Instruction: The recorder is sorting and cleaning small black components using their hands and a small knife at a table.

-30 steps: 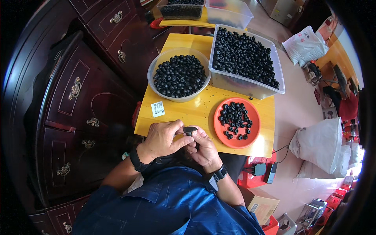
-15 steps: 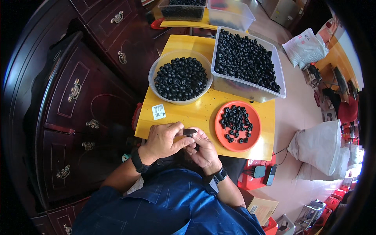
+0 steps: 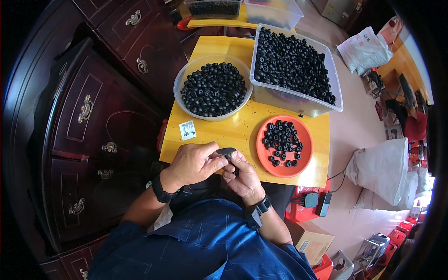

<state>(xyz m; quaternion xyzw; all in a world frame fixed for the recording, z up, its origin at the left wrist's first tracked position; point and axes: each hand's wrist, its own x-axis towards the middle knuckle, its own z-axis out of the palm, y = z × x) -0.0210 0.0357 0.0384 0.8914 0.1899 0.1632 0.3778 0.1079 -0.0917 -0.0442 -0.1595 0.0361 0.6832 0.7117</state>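
Close together at the table's front edge, both my hands are closed at the fingertips. My left hand (image 3: 190, 164) pinches a dark, flat, round-ended piece (image 3: 226, 151) between thumb and forefinger. Just beneath that piece, my right hand (image 3: 244, 176) has its thumb and fingers closed on a small black part, mostly hidden by the fingers. To the right, an orange plate (image 3: 306, 161) carries many loose small black ring-shaped parts (image 3: 283, 138). Beyond my hands stands a round clear tub (image 3: 178, 95) heaped with similar black parts (image 3: 213, 89).
A large clear bin (image 3: 298, 100) full of black parts stands at the table's far right. A white label (image 3: 187, 130) lies on the yellow table (image 3: 224, 135). Dark wooden drawers (image 3: 79, 116) line the left; white sacks (image 3: 380, 168) and a cardboard box (image 3: 312, 240) are on the right.
The dark flat piece has turned at my fingertips, showing more of its broad side. My hands stay together in nearly the same place; the view has shifted slightly.
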